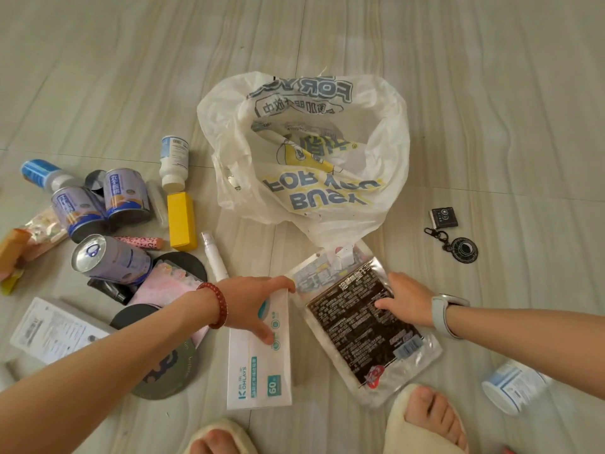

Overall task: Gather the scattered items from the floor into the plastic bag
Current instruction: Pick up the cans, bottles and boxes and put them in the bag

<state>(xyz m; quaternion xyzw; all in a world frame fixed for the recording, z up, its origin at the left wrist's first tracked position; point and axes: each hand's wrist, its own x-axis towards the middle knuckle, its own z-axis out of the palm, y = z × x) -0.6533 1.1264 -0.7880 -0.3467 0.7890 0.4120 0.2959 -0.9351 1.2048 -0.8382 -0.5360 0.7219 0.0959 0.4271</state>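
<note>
The white printed plastic bag [393, 132] lies open on the floor ahead of me. Just in front of it sit a white tissue box [262, 371] and a clear packet of dark seaweed [357, 342]. My left hand [255, 303] grips the far end of the tissue box, thumb over its top edge and fingers on its face. My right hand [406, 299] rests flat on the seaweed packet with its fingers spread. Several other items lie scattered to the left.
On the left are three purple cans [127, 198], a yellow box [181, 221], a white bottle [174, 162], a spray tube [214, 257], a pink case [163, 286] and a round tin [167, 371]. A black keychain [463, 250] and white jar [514, 385] lie right. My slippered feet [425, 417] stand near.
</note>
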